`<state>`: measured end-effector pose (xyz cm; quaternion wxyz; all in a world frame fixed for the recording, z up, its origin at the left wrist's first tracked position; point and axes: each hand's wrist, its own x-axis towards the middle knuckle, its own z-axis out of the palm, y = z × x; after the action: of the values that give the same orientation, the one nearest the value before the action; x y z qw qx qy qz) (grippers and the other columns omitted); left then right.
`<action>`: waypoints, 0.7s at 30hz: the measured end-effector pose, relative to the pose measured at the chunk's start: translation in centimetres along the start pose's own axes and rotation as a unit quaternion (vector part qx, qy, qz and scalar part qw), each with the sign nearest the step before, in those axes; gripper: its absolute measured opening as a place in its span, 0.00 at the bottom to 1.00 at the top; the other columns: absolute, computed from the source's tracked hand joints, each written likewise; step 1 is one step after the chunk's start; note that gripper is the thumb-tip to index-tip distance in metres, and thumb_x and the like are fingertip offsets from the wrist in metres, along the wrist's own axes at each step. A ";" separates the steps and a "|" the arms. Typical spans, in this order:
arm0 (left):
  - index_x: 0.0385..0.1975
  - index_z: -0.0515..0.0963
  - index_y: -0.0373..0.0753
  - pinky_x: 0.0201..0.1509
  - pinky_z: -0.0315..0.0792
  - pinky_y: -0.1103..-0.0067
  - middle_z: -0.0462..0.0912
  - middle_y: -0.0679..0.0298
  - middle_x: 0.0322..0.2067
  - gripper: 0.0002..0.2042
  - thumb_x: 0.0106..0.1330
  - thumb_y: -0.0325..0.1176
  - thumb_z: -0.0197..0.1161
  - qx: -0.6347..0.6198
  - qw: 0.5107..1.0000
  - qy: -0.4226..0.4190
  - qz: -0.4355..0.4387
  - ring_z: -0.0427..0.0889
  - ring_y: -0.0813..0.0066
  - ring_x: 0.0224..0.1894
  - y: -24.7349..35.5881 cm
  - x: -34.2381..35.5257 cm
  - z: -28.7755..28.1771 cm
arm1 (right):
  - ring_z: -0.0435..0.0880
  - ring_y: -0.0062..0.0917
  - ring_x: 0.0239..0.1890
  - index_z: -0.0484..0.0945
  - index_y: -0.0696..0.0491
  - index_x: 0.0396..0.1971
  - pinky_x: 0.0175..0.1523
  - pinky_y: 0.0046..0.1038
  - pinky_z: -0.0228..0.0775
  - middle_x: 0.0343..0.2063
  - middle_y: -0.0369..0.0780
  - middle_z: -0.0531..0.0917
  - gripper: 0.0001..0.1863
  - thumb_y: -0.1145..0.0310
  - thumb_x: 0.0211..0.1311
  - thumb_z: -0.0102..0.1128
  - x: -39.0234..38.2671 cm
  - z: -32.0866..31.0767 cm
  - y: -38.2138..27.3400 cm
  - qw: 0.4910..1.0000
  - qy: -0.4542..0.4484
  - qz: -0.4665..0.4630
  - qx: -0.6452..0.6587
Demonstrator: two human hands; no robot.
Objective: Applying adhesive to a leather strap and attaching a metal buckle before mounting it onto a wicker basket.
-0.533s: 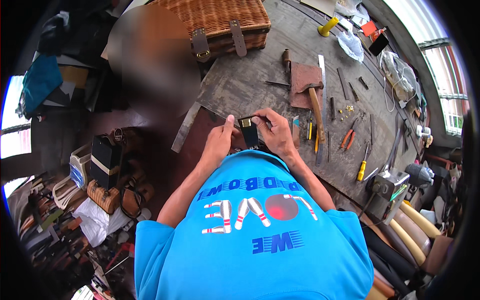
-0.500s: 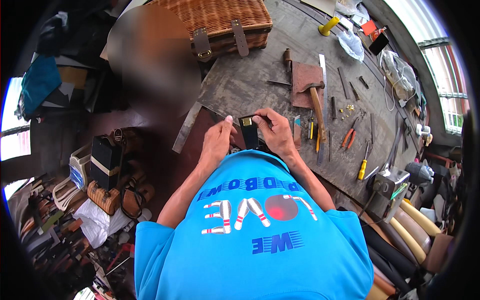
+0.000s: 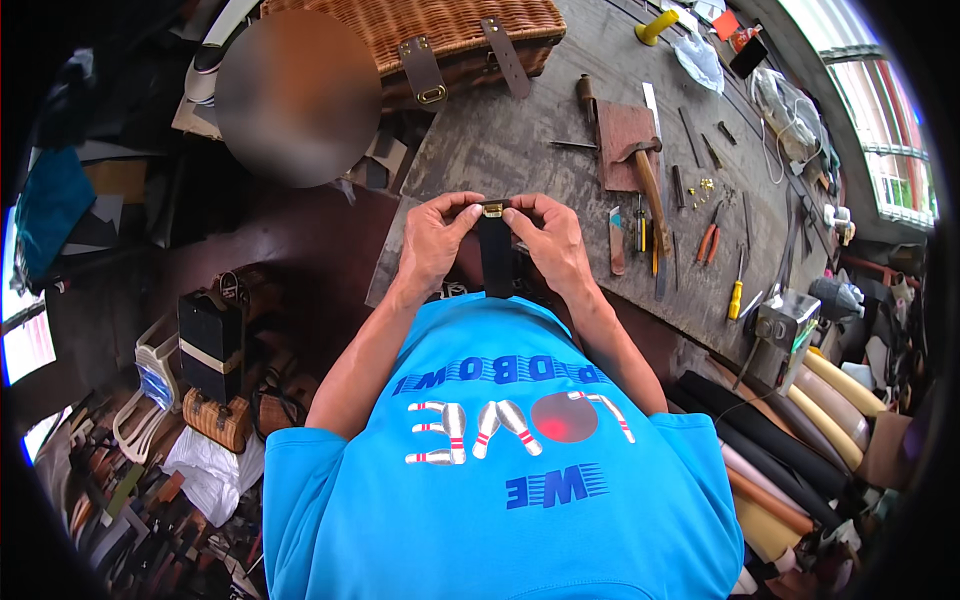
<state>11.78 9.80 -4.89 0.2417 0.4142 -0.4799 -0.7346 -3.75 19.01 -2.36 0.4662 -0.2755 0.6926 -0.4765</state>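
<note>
Close to my body, at the table's near left edge, a dark leather strap [image 3: 495,255] hangs down between my hands. A gold-coloured metal clasp [image 3: 492,210] sits on its upper end. My left hand [image 3: 436,240] pinches the strap's top end beside the clasp, thumb and fingers closed. On the other side, my right hand [image 3: 548,236] grips the same end, its thumb right by the metal. The strap's lower part falls against my blue shirt. What lies behind the strap's top, under the fingers, is hidden.
On the table [image 3: 480,140] lie a hammer [image 3: 650,185] on a reddish-brown slab, orange-handled pliers [image 3: 709,240], a yellow screwdriver [image 3: 736,298] and small brass pieces [image 3: 706,186]. A wicker basket [image 3: 460,45] stands at the back. Rolled material [image 3: 770,460] lies at lower right.
My left hand has come up and now holds the strap's end, where before it was beside it. The strap has been raised slightly, and the clasp sits between both thumbs. My view has shifted a little.
</note>
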 end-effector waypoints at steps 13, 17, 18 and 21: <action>0.37 0.83 0.28 0.36 0.74 0.84 0.85 0.63 0.29 0.08 0.64 0.27 0.64 0.003 0.999 -0.019 -0.034 0.80 0.83 0.31 -0.2 -0.3 -1.4 | 0.78 0.14 0.27 0.81 0.61 0.37 0.33 0.17 0.70 0.27 0.34 0.83 0.09 0.72 0.62 0.64 -0.4 1.2 0.3 0.999 0.003 0.030 0.018; 0.35 0.83 0.28 0.35 0.73 0.85 0.85 0.64 0.28 0.07 0.63 0.27 0.65 0.024 0.998 -0.009 -0.051 0.79 0.84 0.30 -0.6 -0.7 -1.6 | 0.78 0.13 0.27 0.81 0.61 0.36 0.32 0.17 0.69 0.27 0.34 0.83 0.08 0.72 0.61 0.65 -1.7 3.0 0.9 0.995 0.065 -0.027 -0.069; 0.35 0.83 0.29 0.35 0.73 0.85 0.85 0.65 0.28 0.07 0.63 0.27 0.65 0.038 0.998 -0.001 -0.044 0.79 0.84 0.30 -0.8 -0.7 -1.7 | 0.78 0.13 0.27 0.82 0.61 0.35 0.32 0.17 0.70 0.26 0.34 0.83 0.08 0.71 0.60 0.65 -1.7 3.6 1.0 0.989 0.090 -0.061 -0.104; 0.36 0.84 0.29 0.36 0.73 0.85 0.85 0.65 0.29 0.07 0.63 0.26 0.65 0.024 0.999 0.014 -0.041 0.79 0.84 0.31 -1.1 -1.4 -1.7 | 0.79 0.13 0.30 0.81 0.61 0.37 0.35 0.18 0.71 0.28 0.34 0.84 0.09 0.71 0.61 0.65 -2.0 3.7 1.4 0.980 0.105 -0.077 -0.150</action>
<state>14.03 10.44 -5.74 0.2079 0.4495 -0.4765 -0.7264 0.50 19.68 -3.27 0.3059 -0.3435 0.7780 -0.4280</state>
